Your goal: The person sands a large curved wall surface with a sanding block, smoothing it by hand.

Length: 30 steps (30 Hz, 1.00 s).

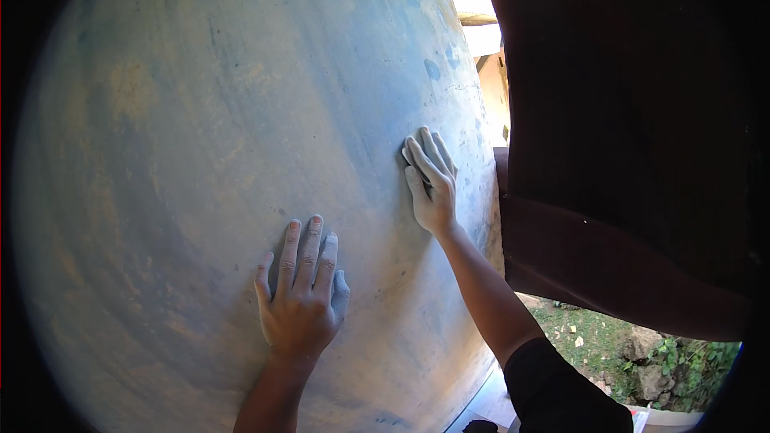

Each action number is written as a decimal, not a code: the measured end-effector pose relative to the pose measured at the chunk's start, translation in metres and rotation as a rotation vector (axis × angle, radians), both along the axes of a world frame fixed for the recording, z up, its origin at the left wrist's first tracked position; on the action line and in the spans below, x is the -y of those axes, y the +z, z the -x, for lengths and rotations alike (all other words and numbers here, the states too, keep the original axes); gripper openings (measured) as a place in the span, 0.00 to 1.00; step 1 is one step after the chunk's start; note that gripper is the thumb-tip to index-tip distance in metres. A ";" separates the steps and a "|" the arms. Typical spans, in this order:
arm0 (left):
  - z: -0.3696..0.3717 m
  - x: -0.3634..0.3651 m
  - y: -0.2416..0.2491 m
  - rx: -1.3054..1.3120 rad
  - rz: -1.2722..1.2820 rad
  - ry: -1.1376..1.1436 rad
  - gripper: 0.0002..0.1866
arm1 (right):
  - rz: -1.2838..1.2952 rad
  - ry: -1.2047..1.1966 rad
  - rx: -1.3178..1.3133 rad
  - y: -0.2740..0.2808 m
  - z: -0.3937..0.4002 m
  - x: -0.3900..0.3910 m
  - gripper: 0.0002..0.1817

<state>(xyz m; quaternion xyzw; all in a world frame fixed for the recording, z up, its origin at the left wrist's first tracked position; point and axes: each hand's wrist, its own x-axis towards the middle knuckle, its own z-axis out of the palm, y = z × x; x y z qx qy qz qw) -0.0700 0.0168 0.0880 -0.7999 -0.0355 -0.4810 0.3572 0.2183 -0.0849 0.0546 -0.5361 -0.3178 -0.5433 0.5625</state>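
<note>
Pressing left hand (301,297), with fingers apart, on a large curved blue-grey surface (200,152) directly ahead; laying right hand (431,183) higher up, rightward, with fingers slightly apart, palm hidden.

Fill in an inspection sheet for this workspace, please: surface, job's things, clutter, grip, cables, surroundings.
Surface: large, curved, pale blue-grey wall, streaked, with darker spots and tan patches.
Job's things: the curved wall; a dark edge shows by the right hand's fingers, too unclear to identify.
Clutter: nothing seen on the wall.
Grip: left hand spread against the wall, palm in; right hand against it, higher up, whether holding anything cannot be told. Both look coated in pale dust.
Cables: nothing seen.
Surroundings: dark brown panel-like shape at right; grass, rocks and leafy plants below it.
</note>
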 end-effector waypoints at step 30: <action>0.001 0.003 -0.002 -0.028 -0.012 0.046 0.26 | -0.179 0.120 -0.112 0.021 -0.010 -0.012 0.20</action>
